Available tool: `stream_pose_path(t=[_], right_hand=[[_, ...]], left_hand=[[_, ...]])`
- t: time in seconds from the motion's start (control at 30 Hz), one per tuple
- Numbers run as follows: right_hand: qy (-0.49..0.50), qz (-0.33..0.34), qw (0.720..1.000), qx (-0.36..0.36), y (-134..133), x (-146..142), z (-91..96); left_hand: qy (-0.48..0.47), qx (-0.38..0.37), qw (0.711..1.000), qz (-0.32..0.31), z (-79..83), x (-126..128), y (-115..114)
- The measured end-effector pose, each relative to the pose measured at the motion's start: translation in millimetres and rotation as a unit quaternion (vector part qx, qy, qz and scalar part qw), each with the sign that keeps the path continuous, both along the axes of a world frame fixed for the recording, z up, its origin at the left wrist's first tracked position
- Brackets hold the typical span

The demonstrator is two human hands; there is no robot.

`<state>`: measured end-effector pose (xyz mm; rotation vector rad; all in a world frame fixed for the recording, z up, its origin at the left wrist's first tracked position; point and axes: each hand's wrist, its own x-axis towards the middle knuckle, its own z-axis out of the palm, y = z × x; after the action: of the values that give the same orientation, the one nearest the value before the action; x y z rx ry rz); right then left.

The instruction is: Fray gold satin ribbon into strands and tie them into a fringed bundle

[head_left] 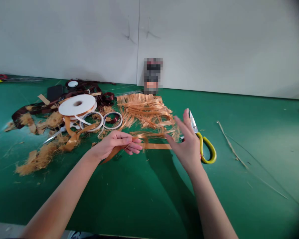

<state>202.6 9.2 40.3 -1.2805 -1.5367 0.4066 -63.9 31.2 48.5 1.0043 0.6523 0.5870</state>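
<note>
A flat orange satin ribbon (154,146) appears to be pinched in the left hand (116,144), its fingers closed narrowly, though the grip is partly hidden. The ribbon's far end is lost near the widely spread right hand (186,144). Just beyond that hand lie yellow-handled steel scissors (206,149), partly cut off from view. A frayed orange fibre heap (144,111) lies ahead of the hands.
</note>
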Motion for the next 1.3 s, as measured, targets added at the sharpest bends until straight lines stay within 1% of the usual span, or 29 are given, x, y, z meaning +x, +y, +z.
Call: stream_pose_path(t=[0.03, 0.07, 0.1, 0.13, 0.17, 0.2, 0.23, 0.27, 0.33, 0.37, 0.4, 0.47, 0.5, 0.53, 0.57, 0.63, 0.7, 0.73, 0.8, 0.87, 0.9, 0.97, 1.0, 1.07, 1.13, 1.17, 1.2, 1.23, 1.3], right_hand=[[-0.066, -0.014, 0.998, 0.01, -0.9, -2.4, -0.6], [-0.095, -0.027, 0.995, 0.009, -1.8, -4.7, -0.3], [-0.083, -0.04, 0.996, -0.003, -2.6, -6.8, 0.9], [-0.037, -0.052, 0.998, -0.025, -3.2, -8.5, 2.7], [0.038, -0.057, 0.996, -0.052, -3.6, -9.7, 5.0], [0.131, -0.047, 0.987, -0.081, -3.6, -10.1, 7.7], [0.227, -0.022, 0.968, -0.107, -3.3, -9.8, 10.5], [0.315, 0.013, 0.94, -0.131, -2.7, -8.9, 13.2], [0.436, 0.087, 0.877, -0.181, -1.4, -5.6, 17.9], [0.467, 0.111, 0.852, -0.21, -1.0, -3.7, 19.7], [0.485, 0.125, 0.833, -0.236, -0.9, -2.1, 21.2], [0.497, 0.141, 0.813, -0.269, -1.9, -0.2, 23.3], [0.491, 0.153, 0.812, -0.277, -2.9, -0.3, 24.1], [0.475, 0.166, 0.817, -0.282, -4.0, -1.0, 24.7], [0.446, 0.177, 0.83, -0.284, -5.2, -2.5, 24.9], [0.348, 0.183, 0.874, -0.285, -7.4, -7.1, 23.7], [0.216, 0.157, 0.923, -0.277, -8.8, -12.3, 19.6], [0.152, 0.138, 0.941, -0.267, -9.3, -14.6, 16.6], [0.06, 0.106, 0.961, -0.248, -9.9, -17.8, 11.0], [0.032, 0.076, 0.969, -0.234, -10.2, -18.5, 8.3], [0.049, 0.06, 0.97, -0.231, -10.0, -17.9, 8.6], [0.141, 0.04, 0.962, -0.23, -8.7, -14.8, 11.9], [0.209, 0.041, 0.95, -0.229, -7.6, -12.5, 14.3], [0.348, 0.059, 0.908, -0.227, -4.7, -7.1, 18.5], [0.436, 0.079, 0.869, -0.222, -2.0, -2.2, 20.4], [0.46, 0.086, 0.857, -0.216, -1.2, -0.6, 20.4], [0.472, 0.095, 0.852, -0.207, -0.9, 0.1, 20.0], [0.474, 0.103, 0.852, -0.194, -1.1, -0.2, 19.1], [0.452, 0.115, 0.87, -0.162, -2.5, -3.6, 17.2]], left_hand=[[0.0, -0.001, 1.0, 0.004, 0.4, -0.4, 0.1], [-0.001, -0.003, 1.0, 0.012, 0.9, -0.7, 0.3], [-0.001, -0.003, 1.0, 0.023, 1.4, -1.1, 0.6], [-0.002, -0.003, 0.999, 0.035, 2.0, -1.3, 1.0], [-0.001, -0.002, 0.999, 0.045, 2.6, -1.5, 1.3], [-0.001, -0.001, 0.999, 0.054, 3.0, -1.7, 1.6], [0.001, -0.002, 0.998, 0.06, 3.2, -1.8, 1.8], [0.003, -0.003, 0.998, 0.063, 3.1, -1.7, 1.9], [0.006, -0.007, 0.998, 0.061, 2.5, -1.4, 2.0], [0.005, -0.01, 0.998, 0.057, 2.0, -1.2, 2.1], [0.003, -0.013, 0.998, 0.054, 1.5, -0.9, 2.1], [-0.002, -0.019, 0.998, 0.052, 0.7, -0.3, 2.5], [-0.004, -0.022, 0.998, 0.053, 0.4, 0.0, 2.7], [-0.004, -0.025, 0.998, 0.054, 0.2, 0.3, 2.9], [-0.002, -0.026, 0.998, 0.054, 0.1, 0.7, 3.1], [-0.004, -0.028, 0.998, 0.052, -0.2, 1.5, 3.3], [-0.007, -0.03, 0.999, 0.044, -0.8, 2.2, 3.2], [-0.006, -0.03, 0.999, 0.039, -1.3, 2.5, 3.2], [0.003, -0.029, 0.999, 0.033, -2.7, 2.5, 3.1], [0.013, -0.025, 0.999, 0.034, -4.2, 1.9, 3.1], [0.014, -0.023, 0.999, 0.034, -4.8, 1.4, 3.1], [0.012, -0.018, 0.999, 0.033, -5.7, 0.4, 3.2], [0.01, -0.017, 0.999, 0.032, -5.9, 0.2, 3.2], [0.005, -0.02, 0.999, 0.03, -6.1, 0.3, 3.1], [-0.002, -0.028, 0.999, 0.031, -6.0, 1.2, 3.0], [-0.007, -0.032, 0.999, 0.034, -5.9, 1.7, 2.9], [-0.01, -0.035, 0.999, 0.039, -5.8, 2.2, 2.8], [-0.011, -0.034, 0.998, 0.045, -5.8, 2.5, 2.7], [-0.006, -0.029, 0.998, 0.055, -5.8, 2.7, 2.4]])
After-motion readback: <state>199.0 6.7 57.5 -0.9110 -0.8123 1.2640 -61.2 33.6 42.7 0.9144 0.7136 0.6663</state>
